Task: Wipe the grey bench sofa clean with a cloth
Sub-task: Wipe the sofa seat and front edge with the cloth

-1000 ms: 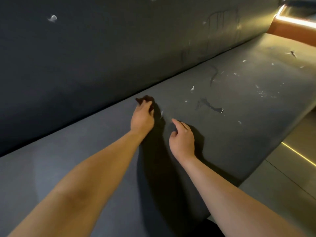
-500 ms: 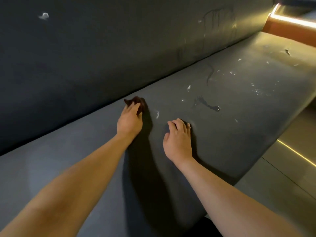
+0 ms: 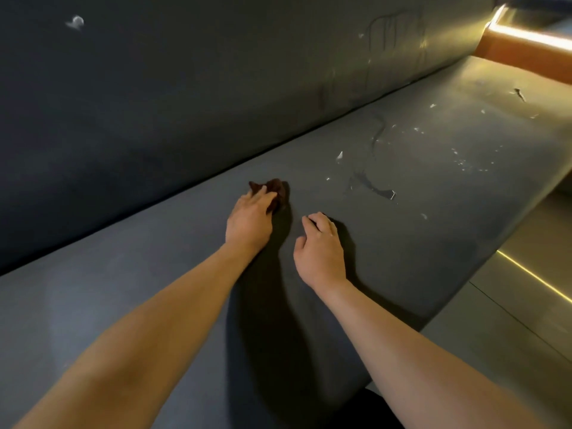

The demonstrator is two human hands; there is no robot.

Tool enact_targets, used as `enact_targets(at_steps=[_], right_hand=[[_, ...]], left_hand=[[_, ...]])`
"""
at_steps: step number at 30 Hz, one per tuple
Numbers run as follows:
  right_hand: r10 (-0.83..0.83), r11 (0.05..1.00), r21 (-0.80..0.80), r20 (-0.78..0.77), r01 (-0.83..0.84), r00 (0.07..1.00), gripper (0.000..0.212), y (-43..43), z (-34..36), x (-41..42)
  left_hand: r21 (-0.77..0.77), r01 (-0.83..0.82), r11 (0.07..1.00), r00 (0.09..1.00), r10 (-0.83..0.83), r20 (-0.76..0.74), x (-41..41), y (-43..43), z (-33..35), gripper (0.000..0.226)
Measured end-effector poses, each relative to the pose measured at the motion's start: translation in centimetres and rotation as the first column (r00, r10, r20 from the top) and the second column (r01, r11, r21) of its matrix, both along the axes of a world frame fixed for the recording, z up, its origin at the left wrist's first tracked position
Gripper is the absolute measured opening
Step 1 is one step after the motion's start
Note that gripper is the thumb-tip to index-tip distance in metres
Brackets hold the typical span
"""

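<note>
The grey bench sofa seat (image 3: 402,243) runs from lower left to upper right, under a dark backrest (image 3: 185,103). My left hand (image 3: 250,218) grips a small crumpled dark brown cloth (image 3: 277,190) and presses it onto the seat near the backrest seam. Close to its right, my right hand (image 3: 320,252) rests on the seat with its fingers curled under, holding nothing. A dark smear (image 3: 371,187) and white flecks (image 3: 461,159) mark the seat beyond both hands.
A white speck (image 3: 75,22) sticks to the backrest at upper left, and faint drip marks (image 3: 390,29) show further right. A wooden ledge with a light strip (image 3: 526,48) ends the bench. A tiled floor (image 3: 510,305) lies along the seat's front edge.
My left hand has slid the cloth a little to the right, over a white speck that lay between the hands. The right hand's pointing finger has curled in with the others.
</note>
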State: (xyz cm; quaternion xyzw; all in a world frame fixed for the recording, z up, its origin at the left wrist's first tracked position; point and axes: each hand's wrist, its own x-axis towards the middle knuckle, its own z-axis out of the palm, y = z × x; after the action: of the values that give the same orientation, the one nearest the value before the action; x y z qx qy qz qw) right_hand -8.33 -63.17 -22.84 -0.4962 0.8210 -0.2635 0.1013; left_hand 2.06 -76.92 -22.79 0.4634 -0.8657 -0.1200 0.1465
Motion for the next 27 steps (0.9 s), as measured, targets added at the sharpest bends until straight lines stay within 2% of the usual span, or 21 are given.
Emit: enact_targets(at_steps=[4,10,13,16,20,24,27], right_hand=[[-0.006,1.000,-0.024,0.040,0.006,0.999,0.046,-0.1,0.1,0.0],[0.006,1.000,-0.005,0.096,-0.005,0.995,0.042,-0.4,0.4,-0.3],[0.020,1.000,-0.022,0.102,-0.018,0.995,0.043,-0.2,0.3,-0.3],[0.023,1.000,-0.015,0.084,-0.022,0.996,0.044,-0.2,0.2,-0.3],[0.035,0.999,0.002,0.049,-0.035,0.998,0.045,-0.3,-0.3,-0.3],[0.009,1.000,-0.025,0.128,-0.006,0.992,0.042,-0.5,-0.1,-0.5],[0.055,0.997,0.038,0.161,-0.062,0.985,0.043,-0.8,0.9,-1.2]], left_hand=[[0.089,-0.050,0.995,0.994,0.058,-0.097,-1.1,0.6,-0.1,0.041],[0.089,0.145,0.985,0.982,-0.133,-0.133,-0.3,4.9,0.0,0.029],[0.026,0.159,0.987,0.982,-0.155,-0.110,-0.1,5.5,0.4,0.030],[-0.035,0.070,0.997,0.997,-0.071,-0.037,-0.2,2.4,0.6,0.038],[0.065,-0.109,0.992,0.992,0.113,-0.059,0.3,-1.1,0.9,0.041],[0.094,-0.018,0.995,0.994,0.028,-0.110,0.1,1.2,0.8,0.035],[0.123,0.082,0.989,0.990,-0.067,-0.123,0.3,4.1,0.6,0.031]])
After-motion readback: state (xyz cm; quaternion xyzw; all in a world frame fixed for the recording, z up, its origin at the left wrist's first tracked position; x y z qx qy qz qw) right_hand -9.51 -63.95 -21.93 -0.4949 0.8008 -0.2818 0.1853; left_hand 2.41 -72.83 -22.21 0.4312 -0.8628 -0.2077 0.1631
